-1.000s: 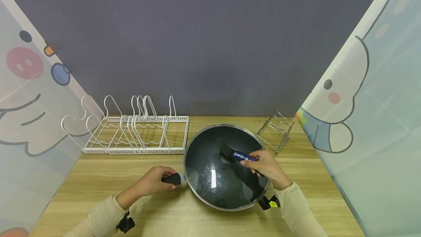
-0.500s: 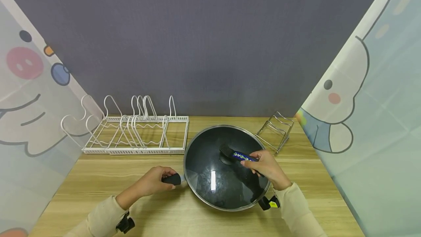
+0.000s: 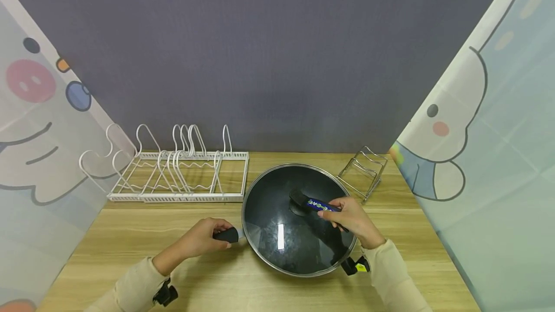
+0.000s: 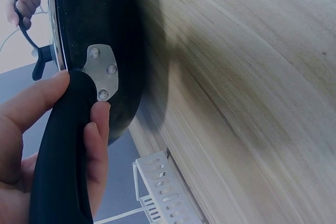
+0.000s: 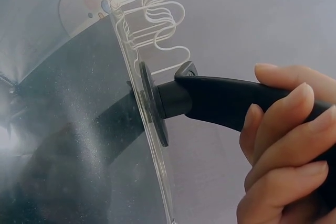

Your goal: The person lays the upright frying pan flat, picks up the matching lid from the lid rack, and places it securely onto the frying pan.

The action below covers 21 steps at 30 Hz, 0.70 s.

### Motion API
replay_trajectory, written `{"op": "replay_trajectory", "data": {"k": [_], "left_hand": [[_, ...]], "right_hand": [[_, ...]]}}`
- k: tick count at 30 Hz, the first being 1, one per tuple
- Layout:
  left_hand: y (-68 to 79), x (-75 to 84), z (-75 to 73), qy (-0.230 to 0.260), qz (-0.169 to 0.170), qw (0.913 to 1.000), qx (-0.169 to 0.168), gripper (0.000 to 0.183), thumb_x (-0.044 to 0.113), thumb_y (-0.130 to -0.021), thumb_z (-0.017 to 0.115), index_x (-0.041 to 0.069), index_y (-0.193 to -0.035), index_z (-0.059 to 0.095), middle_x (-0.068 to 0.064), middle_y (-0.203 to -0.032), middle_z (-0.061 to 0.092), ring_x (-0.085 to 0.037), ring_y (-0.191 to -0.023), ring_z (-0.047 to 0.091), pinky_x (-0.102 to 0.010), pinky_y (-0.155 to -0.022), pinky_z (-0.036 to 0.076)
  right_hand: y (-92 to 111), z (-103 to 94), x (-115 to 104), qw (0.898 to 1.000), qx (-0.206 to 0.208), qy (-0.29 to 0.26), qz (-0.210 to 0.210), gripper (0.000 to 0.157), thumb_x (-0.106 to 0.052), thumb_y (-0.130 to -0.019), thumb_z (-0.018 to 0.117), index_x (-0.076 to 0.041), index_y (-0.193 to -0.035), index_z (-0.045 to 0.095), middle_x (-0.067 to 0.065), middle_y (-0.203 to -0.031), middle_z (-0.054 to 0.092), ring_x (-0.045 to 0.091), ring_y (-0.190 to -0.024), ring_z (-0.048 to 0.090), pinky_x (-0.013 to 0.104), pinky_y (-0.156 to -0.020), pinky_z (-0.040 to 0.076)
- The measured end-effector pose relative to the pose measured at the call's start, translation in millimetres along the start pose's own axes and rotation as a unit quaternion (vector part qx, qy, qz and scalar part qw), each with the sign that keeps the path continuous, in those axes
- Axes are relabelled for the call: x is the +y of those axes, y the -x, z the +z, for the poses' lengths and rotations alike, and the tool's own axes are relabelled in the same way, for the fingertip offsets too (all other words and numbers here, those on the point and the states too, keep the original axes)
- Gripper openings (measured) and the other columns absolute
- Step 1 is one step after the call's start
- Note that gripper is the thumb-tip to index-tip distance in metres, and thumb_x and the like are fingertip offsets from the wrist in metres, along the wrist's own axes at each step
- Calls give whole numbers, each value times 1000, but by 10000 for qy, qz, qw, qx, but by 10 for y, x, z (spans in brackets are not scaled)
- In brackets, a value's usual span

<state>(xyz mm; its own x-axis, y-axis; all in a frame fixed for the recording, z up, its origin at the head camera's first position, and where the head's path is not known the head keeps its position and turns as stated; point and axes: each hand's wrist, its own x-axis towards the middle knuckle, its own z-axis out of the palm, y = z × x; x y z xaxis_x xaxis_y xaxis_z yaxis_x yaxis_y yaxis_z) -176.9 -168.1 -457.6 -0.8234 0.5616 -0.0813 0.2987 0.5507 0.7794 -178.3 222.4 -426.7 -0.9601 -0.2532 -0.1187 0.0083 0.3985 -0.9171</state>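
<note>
A dark wok (image 4: 123,30) stands on the wood-grain table, covered by a glass lid (image 3: 273,196) with a metal rim. At its left side, my left hand (image 3: 204,239) grips the wok's black handle (image 4: 65,140), thumb on one side and fingers on the other. A riveted metal bracket (image 4: 105,74) joins that handle to the wok. My right hand (image 3: 354,219) holds the lid's long black handle (image 5: 226,98), which rises from a round knob base and carries a blue label. The lid lies level over the wok's rim.
To the back left stands a white wire rack (image 3: 195,198) with several upright loops. A small metal wire rack (image 3: 368,172) is at the back right, close to the lid's edge. Another black handle (image 3: 349,266) with a yellow tag sticks out at the wok's lower right.
</note>
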Motion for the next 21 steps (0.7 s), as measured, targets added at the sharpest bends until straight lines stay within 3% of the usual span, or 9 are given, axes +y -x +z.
{"op": "replay_trajectory", "data": {"k": [6,15,21], "left_hand": [[-2,2,-1,-62,-11,10000,0,34,13,-76,77,-2,-104,64,-4,-91,65,-13,-81,59,-24,-67,49],[2,1,-1,-113,-37,9999,39,35,16,-76,77,-2,-104,64,-4,-91,65,-14,-82,60,-23,-67,49],[17,5,3,-27,-29,10000,21,37,17,-76,77,-2,-105,64,-6,-93,66,-17,-83,61,-24,-68,49]], "right_hand": [[-10,-15,27,9997,-111,-46,-193,24,-10,-87,66,6,-71,58,-1,-50,47,6,-40,40,20,-41,37],[31,-35,10,9997,-129,64,-205,28,-22,-85,69,3,-78,61,-1,-51,48,8,-41,41,23,-44,40],[25,-45,38,9995,-187,136,-210,26,-22,-86,69,1,-77,60,-1,-52,49,8,-42,43,23,-44,41]]}}
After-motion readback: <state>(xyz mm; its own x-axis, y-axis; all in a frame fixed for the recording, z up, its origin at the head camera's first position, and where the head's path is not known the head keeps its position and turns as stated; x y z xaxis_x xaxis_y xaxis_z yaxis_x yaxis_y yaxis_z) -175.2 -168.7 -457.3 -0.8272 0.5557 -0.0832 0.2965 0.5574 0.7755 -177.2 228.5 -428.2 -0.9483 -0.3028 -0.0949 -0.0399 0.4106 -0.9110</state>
